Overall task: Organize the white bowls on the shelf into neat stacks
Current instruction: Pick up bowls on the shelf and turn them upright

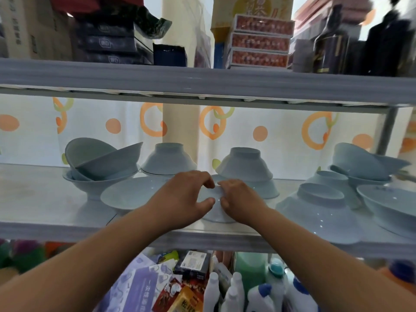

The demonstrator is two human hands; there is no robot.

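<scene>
Two bare hands reaching onto the middle shelf (pixel 45 199). Left hand (pixel 184 197) and right hand (pixel 236 199) both curling around one small white bowl (pixel 215 210) near the front edge, centre; thumbs below, fingers hooked over the top, fingertips nearly meeting. Bowl mostly hidden, so cannot tell whether upright or inverted.

Counting white bowls, roughly eleven or twelve visible, exact total uncertain where stacked:
- Left cluster (pixel 101 163): one footed bowl upright, holding two or three more tilting loosely inside.
- One wide shallow bowl (pixel 132 194) sitting upright just beside the left hand.
- One inverted bowl (pixel 167 159) standing at the back, left of centre.
- Inverted stack (pixel 244 167) behind the right hand, showing two bowls.
- Large inverted bowl (pixel 319 210) at right front, with a smaller inverted one behind it.
- Far-right group (pixel 364 163): tilted bowls resting unevenly on an upright one; one more upright bowl (pixel 389 210) partly cut off by the frame edge.

All bowls looking glossy, plain, pale white with a bluish cast, flaring from a narrow foot.

Sitting above: three red patterned boxes (pixel 261 41) stacked, dark boxes (pixel 108 41) to the left. Showing below: white bottles (pixel 234 293) and packets. Hanging behind: curtain (pixel 258 131) with orange dots and rings.
</scene>
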